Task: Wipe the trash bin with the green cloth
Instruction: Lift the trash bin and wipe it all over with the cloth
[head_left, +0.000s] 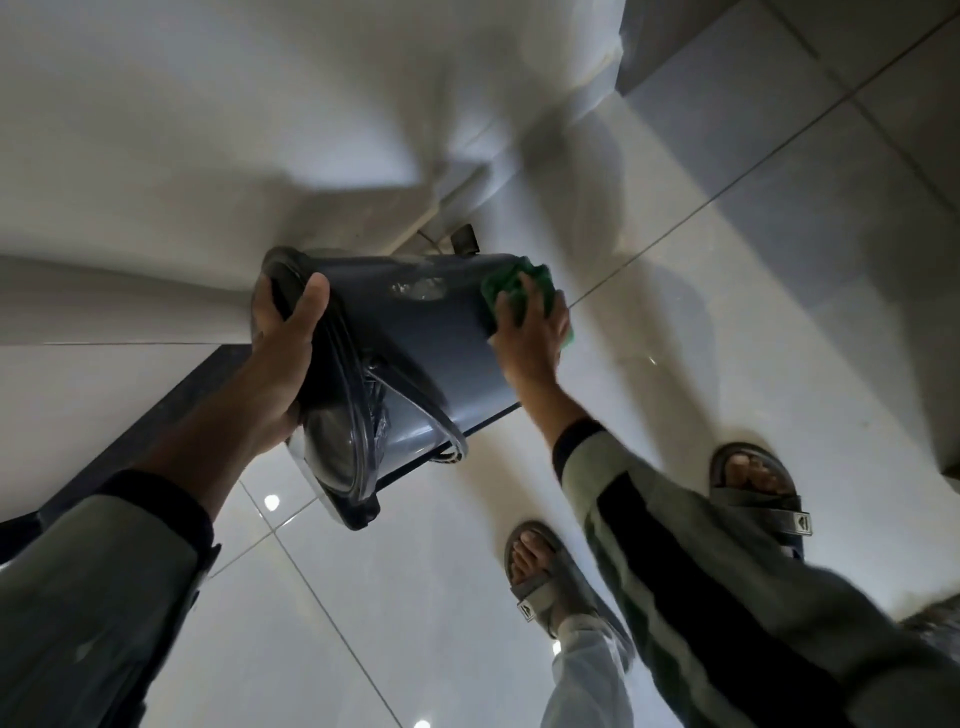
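Note:
A grey-blue plastic trash bin (431, 343) is held tilted on its side above the floor, its rim and dark liner toward me and its base pointing away. My left hand (283, 343) grips the rim, thumb over the edge. My right hand (530, 338) presses a crumpled green cloth (511, 283) against the bin's wall near its base. A torn label patch shows on the bin's side.
Glossy white floor tiles (727, 291) run under the bin. My two sandalled feet (540, 577) stand at lower right. A white wall (156, 156) rises behind, and a dark ledge (156, 415) runs at left below the bin.

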